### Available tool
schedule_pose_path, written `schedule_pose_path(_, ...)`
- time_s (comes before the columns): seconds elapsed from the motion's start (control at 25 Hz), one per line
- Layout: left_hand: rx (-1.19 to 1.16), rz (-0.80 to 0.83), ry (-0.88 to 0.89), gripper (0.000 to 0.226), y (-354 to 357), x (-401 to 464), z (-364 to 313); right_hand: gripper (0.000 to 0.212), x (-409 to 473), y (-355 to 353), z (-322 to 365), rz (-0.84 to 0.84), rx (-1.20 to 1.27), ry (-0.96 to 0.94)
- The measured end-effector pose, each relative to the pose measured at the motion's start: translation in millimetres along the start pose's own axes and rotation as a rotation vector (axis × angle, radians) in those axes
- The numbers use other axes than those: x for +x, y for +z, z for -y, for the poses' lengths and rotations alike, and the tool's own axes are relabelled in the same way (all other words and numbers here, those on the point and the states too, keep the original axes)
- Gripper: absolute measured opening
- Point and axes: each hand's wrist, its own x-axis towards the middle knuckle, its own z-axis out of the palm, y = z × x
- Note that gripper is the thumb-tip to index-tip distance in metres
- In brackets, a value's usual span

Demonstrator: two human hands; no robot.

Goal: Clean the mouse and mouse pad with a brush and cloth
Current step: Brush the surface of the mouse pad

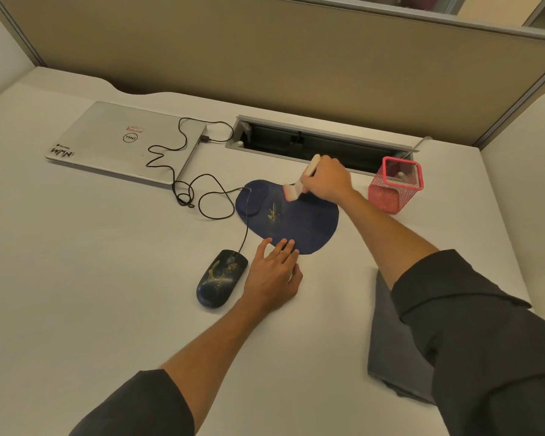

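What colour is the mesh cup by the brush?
The mesh pen holder is pink, seen in the head view.

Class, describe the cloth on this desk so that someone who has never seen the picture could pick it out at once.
Start at the white desk and go to its near right part, nearer than the pink mesh cup. There, partly hidden under the right sleeve, lies the cloth, folded flat. It is the only grey, soft thing there; the mouse pad and mouse are dark blue.
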Motion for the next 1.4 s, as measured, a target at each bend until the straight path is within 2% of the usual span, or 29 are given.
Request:
schedule_pose_path(0.24,0.004,0.033,-0.003,0.045,-0.8,-0.6,-1.6,0.034,-5.8,-43.7,-38.8,-0.038,-0.247,0.082)
schedule_pose_path(0.32,0.009,0.040,-0.001,0.046,-1.8,0.1,-1.6,0.022,-11.6,-48.0,-38.2,-0.102,-0.213,0.003)
schedule_pose_path(0.4,0.012,0.037,-0.001,0.046,-2.4,0.0,-0.8,0.027,-19.6,-43.9,-32.2,-0.123,-0.155,-0.092)
schedule_pose_path(0.52,0.017,0.042,0.003,0.046,-3.4,-0.4,-1.3,0.035,-39.1,-26.2,-27.4,0.012,-0.200,-0.228)
schedule_pose_path(0.64,0.015,0.043,0.008,0.046,-4.1,-0.5,-1.7,0.032,-61.0,-15.7,-24.6,0.120,-0.245,-0.299)
schedule_pose_path(0.76,0.014,0.057,0.020,0.046,-6.3,0.0,-1.9,0.031,-68.4,-20.9,-23.5,0.258,-0.098,-0.196)
schedule_pose_path(0.84,0.015,0.074,0.023,0.047,-6.6,-0.2,-1.6,0.035,-68.1,-21.8,-25.4,0.243,0.111,-0.098)
schedule_pose_path(0.92,0.014,0.068,0.021,0.047,-6.5,-1.4,-2.2,0.029,-70.6,-17.0,-32.3,0.226,0.255,-0.040)
schedule_pose_path(1.0,0.012,0.066,0.018,0.045,-7.2,-1.9,-3.2,0.024,-75.9,-14.1,-48.3,0.149,0.246,0.039)
schedule_pose_path(1.12,0.025,0.029,0.011,0.043,-7.4,-1.7,-3.4,0.023,-83.6,-18.6,-61.4,-0.148,0.080,0.103)
schedule_pose_path(1.16,0.023,0.037,0.012,0.043,-8.4,-1.9,-3.5,0.023,-88.3,-17.8,-57.9,-0.204,0.110,0.078)
schedule_pose_path(1.2,0.022,0.048,0.013,0.044,-8.6,-1.9,-3.8,0.023,-93.5,-14.3,-52.5,-0.202,0.183,0.044)
schedule_pose_path(1.28,0.030,0.051,0.014,0.044,-9.0,-2.5,-4.6,0.022,-106.1,-2.2,-43.2,-0.068,0.272,0.020)
schedule_pose_path(1.32,0.034,0.055,0.013,0.045,-9.9,-3.1,-5.0,0.023,-112.4,2.7,-44.0,-0.018,0.241,0.037)
schedule_pose_path(1.4,0.046,0.064,0.011,0.045,-11.7,-5.0,-5.2,0.026,-121.7,5.5,-56.3,-0.059,0.168,0.111)
